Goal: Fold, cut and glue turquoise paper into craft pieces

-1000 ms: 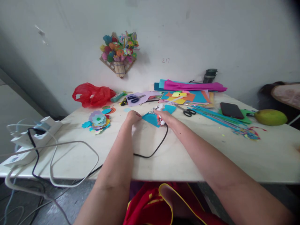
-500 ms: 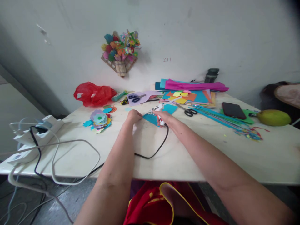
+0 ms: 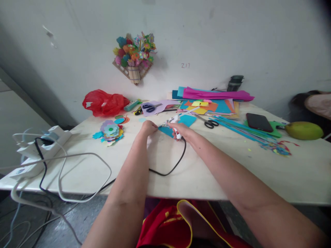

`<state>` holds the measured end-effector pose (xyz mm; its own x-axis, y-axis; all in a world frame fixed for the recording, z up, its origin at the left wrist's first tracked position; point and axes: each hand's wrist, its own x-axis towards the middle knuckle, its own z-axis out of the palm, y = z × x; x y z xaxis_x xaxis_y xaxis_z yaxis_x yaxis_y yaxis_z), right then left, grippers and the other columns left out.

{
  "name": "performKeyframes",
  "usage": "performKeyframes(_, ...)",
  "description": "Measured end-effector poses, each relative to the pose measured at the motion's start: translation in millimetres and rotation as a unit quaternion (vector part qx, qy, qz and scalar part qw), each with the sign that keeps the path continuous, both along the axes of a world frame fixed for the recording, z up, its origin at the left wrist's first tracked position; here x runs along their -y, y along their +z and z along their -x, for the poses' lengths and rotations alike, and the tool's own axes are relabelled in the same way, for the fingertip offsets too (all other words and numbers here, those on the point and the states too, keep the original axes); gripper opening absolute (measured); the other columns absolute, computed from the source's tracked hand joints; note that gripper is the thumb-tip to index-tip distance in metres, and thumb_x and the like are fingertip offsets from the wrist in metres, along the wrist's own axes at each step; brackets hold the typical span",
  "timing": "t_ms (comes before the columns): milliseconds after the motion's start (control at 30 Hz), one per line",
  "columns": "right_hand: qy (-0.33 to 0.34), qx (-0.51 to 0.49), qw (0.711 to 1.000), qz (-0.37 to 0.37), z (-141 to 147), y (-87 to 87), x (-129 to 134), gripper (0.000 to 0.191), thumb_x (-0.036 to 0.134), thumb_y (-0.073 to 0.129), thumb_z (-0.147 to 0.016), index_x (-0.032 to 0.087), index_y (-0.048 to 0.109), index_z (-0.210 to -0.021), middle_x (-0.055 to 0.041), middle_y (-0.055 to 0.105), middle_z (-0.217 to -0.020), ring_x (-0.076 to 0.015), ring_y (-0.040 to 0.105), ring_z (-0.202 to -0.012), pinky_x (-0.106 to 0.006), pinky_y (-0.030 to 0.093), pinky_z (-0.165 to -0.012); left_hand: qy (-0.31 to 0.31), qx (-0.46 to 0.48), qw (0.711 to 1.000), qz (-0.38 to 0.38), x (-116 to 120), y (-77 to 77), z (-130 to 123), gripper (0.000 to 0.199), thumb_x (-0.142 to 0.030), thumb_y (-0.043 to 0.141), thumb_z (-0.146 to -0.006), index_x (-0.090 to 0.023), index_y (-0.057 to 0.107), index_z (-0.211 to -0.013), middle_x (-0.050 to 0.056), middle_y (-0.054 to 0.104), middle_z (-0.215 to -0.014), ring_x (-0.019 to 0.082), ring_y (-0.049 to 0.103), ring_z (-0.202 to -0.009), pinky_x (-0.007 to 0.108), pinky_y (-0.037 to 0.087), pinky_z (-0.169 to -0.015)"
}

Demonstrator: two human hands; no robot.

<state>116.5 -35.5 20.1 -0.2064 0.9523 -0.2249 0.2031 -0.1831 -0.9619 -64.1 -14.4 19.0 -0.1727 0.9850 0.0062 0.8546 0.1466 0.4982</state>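
Note:
A white glue gun (image 3: 178, 133) with a black cord is wrapped by the fingers of my right hand (image 3: 182, 129), over a blue sheet (image 3: 188, 120) lying on the table. Its nozzle points left, toward my left hand (image 3: 149, 127). The fingers of my left hand are pinched together at the left end of the blue sheet, near a thin dark strip; what exactly they hold is too small to make out. A pile of paper flowers (image 3: 110, 130) lies to the left. Grey scissors (image 3: 211, 123) rest to the right.
Loose cables and a white power strip (image 3: 55, 144) occupy the table's left side. Behind my hands are a red plastic bag (image 3: 103, 103), dark scissors (image 3: 149, 107) and coloured sheets (image 3: 219, 106). Blue strips (image 3: 238, 128), a phone (image 3: 259, 122) and a yellow-green fruit (image 3: 303, 130) lie right.
The whole view has shifted very slightly. Both hands and the glue gun stay in nearly the same place over the blue sheet.

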Motion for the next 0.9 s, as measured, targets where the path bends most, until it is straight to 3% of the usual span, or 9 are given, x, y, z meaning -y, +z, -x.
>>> performKeyframes(700,-0.002,-0.002,1.000,-0.003,0.8,2.2,2.5,0.034,0.045,0.057,-0.078,0.014,0.052,-0.065,0.0001,0.052,-0.044,-0.0110,0.049,-0.034,-0.021,0.038,-0.031,-0.001,-0.019,1.000,0.005,-0.5,1.7,-1.4,0.025,-0.021,0.063,-0.066,-0.016,0.072,-0.089,0.004,0.070,-0.075,0.014,0.061,-0.067,0.018,0.044,-0.060)
performKeyframes(900,-0.069,-0.039,0.997,-0.026,-5.7,7.3,-1.1,0.034,0.044,0.055,-0.080,0.012,0.055,-0.068,0.0002,0.053,-0.044,-0.0106,0.050,-0.033,-0.021,0.039,-0.032,-0.034,-0.054,0.998,-0.012,2.3,3.9,-2.1,0.027,-0.019,0.061,-0.065,-0.016,0.072,-0.089,0.004,0.071,-0.082,0.015,0.062,-0.074,0.019,0.045,-0.066)
